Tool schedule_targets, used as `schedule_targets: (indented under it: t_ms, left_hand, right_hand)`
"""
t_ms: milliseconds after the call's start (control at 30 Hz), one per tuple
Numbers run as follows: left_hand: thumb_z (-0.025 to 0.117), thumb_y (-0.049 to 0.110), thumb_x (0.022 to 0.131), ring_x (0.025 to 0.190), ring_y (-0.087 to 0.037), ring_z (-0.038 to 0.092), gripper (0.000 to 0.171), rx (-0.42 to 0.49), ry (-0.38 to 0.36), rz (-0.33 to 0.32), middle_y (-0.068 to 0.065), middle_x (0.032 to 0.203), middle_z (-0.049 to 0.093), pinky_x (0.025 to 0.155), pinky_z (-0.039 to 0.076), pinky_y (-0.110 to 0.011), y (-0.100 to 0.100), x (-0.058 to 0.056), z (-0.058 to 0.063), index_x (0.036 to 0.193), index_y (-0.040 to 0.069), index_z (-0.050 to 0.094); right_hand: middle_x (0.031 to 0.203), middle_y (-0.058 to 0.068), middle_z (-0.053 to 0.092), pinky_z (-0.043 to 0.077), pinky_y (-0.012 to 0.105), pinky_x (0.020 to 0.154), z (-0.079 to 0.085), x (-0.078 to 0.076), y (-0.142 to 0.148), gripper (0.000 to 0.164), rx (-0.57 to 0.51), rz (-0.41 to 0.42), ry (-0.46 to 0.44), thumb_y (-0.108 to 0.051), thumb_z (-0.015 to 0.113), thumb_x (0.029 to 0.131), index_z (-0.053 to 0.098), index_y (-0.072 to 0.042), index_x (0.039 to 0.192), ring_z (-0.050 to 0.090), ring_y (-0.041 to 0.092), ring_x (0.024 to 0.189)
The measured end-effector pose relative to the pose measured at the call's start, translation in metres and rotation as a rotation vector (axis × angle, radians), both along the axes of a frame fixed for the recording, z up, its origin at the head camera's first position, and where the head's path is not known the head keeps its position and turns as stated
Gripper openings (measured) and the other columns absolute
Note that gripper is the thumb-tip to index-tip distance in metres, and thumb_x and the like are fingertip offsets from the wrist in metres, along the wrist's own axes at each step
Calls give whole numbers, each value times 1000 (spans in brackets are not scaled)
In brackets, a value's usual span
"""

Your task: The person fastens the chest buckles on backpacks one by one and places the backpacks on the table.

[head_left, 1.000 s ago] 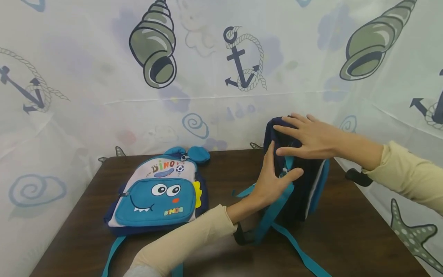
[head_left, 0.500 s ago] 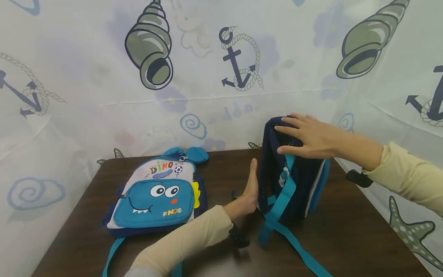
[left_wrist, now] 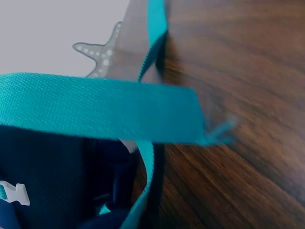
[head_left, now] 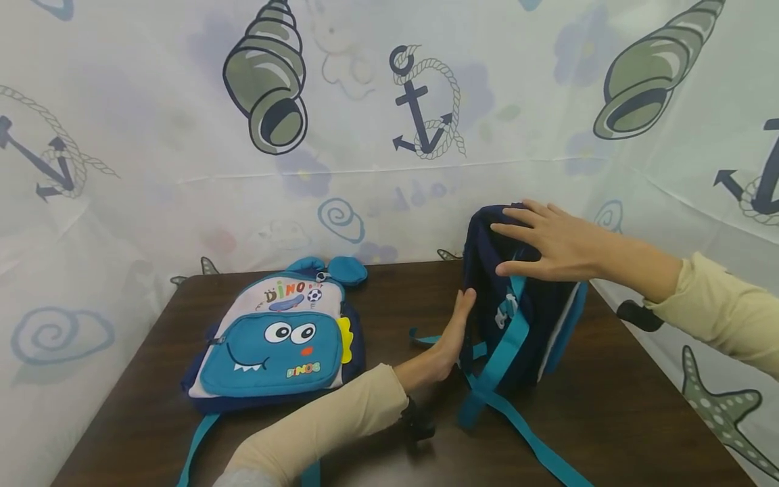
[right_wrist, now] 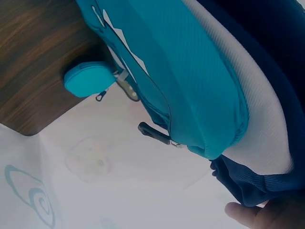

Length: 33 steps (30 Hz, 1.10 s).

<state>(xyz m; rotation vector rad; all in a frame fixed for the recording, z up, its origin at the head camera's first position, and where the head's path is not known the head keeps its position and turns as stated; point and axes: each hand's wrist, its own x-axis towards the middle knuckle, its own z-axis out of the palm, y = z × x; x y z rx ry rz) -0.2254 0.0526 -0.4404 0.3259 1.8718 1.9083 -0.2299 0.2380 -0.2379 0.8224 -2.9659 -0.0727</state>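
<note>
Cream sleeves [head_left: 322, 421] end beside black wrist-worn devices [head_left: 418, 421].

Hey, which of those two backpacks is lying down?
The backpack at left in the head view, lying front-up; the other backpack stands upright, with the right hand by its top.

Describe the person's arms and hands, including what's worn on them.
The left sleeve and right sleeve are long and pale yellow, with grey fabric further up the left arm. Small black attachments show by both wrists. The left hand and right hand wear no gloves.
</note>
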Motion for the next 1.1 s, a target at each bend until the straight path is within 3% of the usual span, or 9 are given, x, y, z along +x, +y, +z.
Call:
schedule_targets:
  t_ms: [200,333,500,667,867,1000,1100]
  left_hand:
    - [29,87,86,156,-35,-4,97,-188,108,-87,-5,170,-1,117,5,-71,-1,1,-5,161,34,-4]
    - [54,77,84,153,-45,0,107,-366,262,-107,-13,169,2,115,12,-73,2,5,-13,160,34,-10]
    - [80,60,73,153,-45,-3,131,-462,423,-96,-1,170,-1,116,10,-73,20,17,-25,159,31,-14]
    - [85,63,65,153,-46,-1,143,-491,467,10,-4,169,-7,115,11,-73,46,23,-33,159,28,-16]
    - [87,57,68,153,-46,6,138,-484,451,111,-8,170,-1,118,16,-67,64,15,-40,161,24,-10]
    - [80,57,76,151,-48,14,126,-466,434,129,-13,169,6,117,23,-66,67,8,-42,162,21,-5]
    - [77,64,76,151,-47,14,126,-527,473,95,-11,169,4,116,25,-66,72,9,-44,161,24,-7]
  right_hand:
    - [160,22,32,15,72,116,-3,-1,11,79,5,-12,-1,-62,59,89,45,-15,151,17,52,148]
    - [160,22,33,15,72,115,-7,-1,19,79,4,-17,-5,-62,60,89,45,-15,151,18,53,148]
    - [160,22,33,15,74,114,-12,-2,26,81,-2,-19,-12,-62,62,87,45,-13,151,18,53,148]
    - [160,22,32,16,73,114,-15,-3,29,83,-13,-5,-6,-60,64,87,44,-10,151,16,52,149]
    - [159,23,33,17,73,114,-19,-4,33,85,1,-1,8,-61,66,84,47,-9,149,17,52,148]
    - [159,23,34,18,74,113,-24,-3,42,90,26,0,22,-66,69,79,49,-11,148,19,53,148]
    - [158,22,34,19,74,113,-27,-1,49,92,30,-1,29,-67,71,77,50,-11,147,20,53,147]
